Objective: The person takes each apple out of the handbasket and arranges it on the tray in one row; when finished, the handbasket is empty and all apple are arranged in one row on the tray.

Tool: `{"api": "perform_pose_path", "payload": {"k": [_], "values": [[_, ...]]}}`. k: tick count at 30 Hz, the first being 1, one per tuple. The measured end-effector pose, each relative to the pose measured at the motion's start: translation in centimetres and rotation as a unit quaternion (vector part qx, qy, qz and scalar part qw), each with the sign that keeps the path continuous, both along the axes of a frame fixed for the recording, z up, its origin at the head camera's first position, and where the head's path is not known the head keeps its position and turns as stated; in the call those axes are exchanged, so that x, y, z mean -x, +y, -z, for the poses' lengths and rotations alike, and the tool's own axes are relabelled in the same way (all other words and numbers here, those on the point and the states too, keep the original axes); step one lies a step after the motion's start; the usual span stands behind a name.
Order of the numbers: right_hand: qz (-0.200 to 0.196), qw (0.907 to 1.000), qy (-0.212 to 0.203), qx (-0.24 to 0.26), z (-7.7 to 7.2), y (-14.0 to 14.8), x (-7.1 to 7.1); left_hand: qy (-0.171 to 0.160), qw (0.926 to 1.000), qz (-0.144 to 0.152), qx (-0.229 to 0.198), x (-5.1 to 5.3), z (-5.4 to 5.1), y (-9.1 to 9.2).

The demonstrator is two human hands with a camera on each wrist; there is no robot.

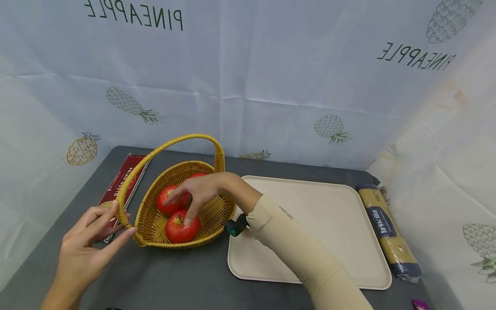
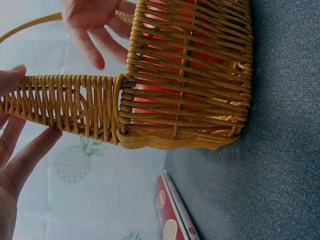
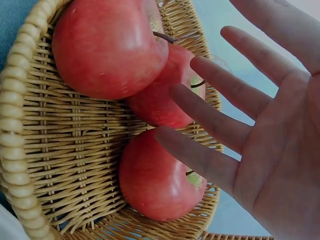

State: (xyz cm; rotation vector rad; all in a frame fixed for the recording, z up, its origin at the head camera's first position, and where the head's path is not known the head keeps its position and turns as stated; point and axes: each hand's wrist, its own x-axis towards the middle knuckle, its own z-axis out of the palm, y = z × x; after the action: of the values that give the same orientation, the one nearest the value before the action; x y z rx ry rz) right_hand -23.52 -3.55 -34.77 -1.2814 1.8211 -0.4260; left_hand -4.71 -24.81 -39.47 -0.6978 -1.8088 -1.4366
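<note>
A yellow wicker basket [image 1: 209,215] with a tall arched handle [image 1: 153,153] stands at the left of the table. Inside lie three red apples: a front apple [image 1: 182,230], a left apple [image 1: 166,206] and a partly covered back apple [image 1: 197,175]. My left hand [image 1: 87,245] holds the handle near its left base; in the left wrist view the thumb [image 2: 11,80] is on one side and fingers on the other. Over the apples hovers my right hand [image 1: 201,189], fingers spread and nothing held. The right wrist view shows its fingers [image 3: 215,125] extended close to the apples.
A beige tray [image 1: 310,232] lies right of the basket. Beyond its right edge is a yellow pasta packet [image 1: 389,232]. A flat red box [image 1: 124,176] lies behind my left hand. A purple wrapper [image 1: 420,305] is at the lower right. A pineapple-print curtain [image 1: 271,77] hangs behind.
</note>
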Motion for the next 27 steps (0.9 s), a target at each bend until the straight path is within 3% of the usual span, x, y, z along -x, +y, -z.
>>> {"api": "perform_pose_path", "payload": {"k": [3,6,17,24,27], "values": [[-0.003,0.9999,0.008,-0.009,0.0,-0.3,0.0,-0.005,0.9999,-0.013,0.008,-0.1,-0.2,0.1],[-0.009,0.9999,0.007,-0.013,0.0,-0.6,-0.1,-0.003,1.0,-0.005,0.001,-0.2,-0.4,0.2],[-0.022,0.9992,-0.031,-0.01,0.6,-1.3,-0.4,-0.008,0.9999,-0.005,0.003,0.0,-0.7,0.5],[-0.018,0.998,-0.058,-0.016,0.9,-1.4,-0.6,-0.012,0.9999,-0.002,0.0,0.0,0.3,-0.4],[-0.02,0.9981,-0.051,-0.028,0.8,-1.3,-0.7,-0.016,0.9999,-0.002,-0.001,0.0,0.3,-0.4]]}}
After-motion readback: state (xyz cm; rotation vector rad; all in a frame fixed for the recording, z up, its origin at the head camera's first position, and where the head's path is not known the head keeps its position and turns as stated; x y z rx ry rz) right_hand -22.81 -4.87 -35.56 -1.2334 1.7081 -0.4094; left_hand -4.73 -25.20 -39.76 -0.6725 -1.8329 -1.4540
